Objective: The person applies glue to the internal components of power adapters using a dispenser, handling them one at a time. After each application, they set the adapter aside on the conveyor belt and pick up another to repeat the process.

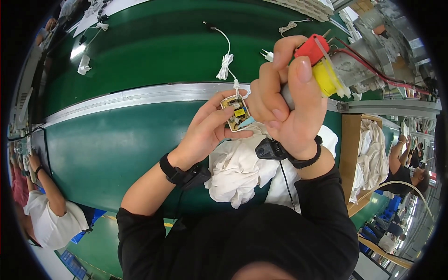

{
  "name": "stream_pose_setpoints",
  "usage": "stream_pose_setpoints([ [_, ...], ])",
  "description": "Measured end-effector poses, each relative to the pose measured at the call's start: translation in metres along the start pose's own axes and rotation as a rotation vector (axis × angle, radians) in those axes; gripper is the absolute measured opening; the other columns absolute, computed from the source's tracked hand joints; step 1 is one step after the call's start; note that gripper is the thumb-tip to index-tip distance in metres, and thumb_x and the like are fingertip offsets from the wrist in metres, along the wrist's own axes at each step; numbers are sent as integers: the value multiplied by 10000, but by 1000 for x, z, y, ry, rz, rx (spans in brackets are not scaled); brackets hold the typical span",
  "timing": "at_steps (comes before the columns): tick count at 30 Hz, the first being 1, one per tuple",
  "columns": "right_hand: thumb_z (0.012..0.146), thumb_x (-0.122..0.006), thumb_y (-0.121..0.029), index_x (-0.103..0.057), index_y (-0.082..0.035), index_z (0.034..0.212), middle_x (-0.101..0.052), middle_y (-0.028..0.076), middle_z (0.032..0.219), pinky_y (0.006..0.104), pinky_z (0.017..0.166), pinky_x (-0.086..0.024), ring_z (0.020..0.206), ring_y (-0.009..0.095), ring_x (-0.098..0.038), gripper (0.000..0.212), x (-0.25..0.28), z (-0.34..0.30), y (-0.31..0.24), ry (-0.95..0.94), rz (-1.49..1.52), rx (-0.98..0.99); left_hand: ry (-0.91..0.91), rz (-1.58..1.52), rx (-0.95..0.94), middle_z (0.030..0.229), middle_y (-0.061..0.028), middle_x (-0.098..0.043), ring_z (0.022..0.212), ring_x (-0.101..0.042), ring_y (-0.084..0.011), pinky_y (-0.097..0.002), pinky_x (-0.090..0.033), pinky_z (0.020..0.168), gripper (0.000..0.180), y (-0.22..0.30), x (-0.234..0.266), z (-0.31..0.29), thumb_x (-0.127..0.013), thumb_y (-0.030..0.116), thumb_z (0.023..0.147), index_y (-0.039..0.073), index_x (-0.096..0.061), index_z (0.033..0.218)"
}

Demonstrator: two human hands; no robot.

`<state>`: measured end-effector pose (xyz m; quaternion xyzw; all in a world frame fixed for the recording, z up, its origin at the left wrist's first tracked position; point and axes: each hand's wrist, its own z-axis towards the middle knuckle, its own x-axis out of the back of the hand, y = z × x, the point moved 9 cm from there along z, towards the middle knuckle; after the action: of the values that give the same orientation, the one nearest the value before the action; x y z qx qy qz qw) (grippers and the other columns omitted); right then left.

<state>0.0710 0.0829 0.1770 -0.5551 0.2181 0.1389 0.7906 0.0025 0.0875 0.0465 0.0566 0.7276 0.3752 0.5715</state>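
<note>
My left hand (201, 128) holds an open white charger housing (227, 122) between thumb and fingers. Inside it a small circuit board (239, 112) with a yellow-wrapped transformer faces up, beside a light-blue piece. A white cable (225, 64), bundled in the middle, runs from the housing's far end onto the green surface. Raised close to the camera, my right hand (289, 93) is closed around a grey cylindrical hand tool with a red switch block (311, 49) and a yellow band (325, 77). Red and black wires lead off it to the right. The tool's working end is hidden by my fingers.
A metal rail (140, 99) crosses the green bench. White cloth (238, 170) lies heaped before me; a cardboard box (351, 154) with more cloth stands right. Beyond the rail lie corded plugs (84, 64). Other people sit at left (56, 214) and far right.
</note>
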Motion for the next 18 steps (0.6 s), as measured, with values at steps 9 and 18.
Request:
stream_pose_setpoints([
  [9,952,-392,-415,-358,-116,899,-305,-24,473,221,370,-234,357,59,-259,306,-8,-2,-5,3,-259,-23,-12,19,5,1234,-130,-475,1151,-501,-215,-406,-517,875,399,1,-5,-6,-400,149,940,15,-335,1311],
  [18,946,-440,-303,-420,-30,1119,-342,-32,510,207,377,-234,393,35,-287,324,-8,-1,-15,19,-123,35,4,59,-2,1244,-129,-475,1155,-499,-225,-408,-520,868,374,7,-8,-8,-401,111,935,20,-349,1295],
])
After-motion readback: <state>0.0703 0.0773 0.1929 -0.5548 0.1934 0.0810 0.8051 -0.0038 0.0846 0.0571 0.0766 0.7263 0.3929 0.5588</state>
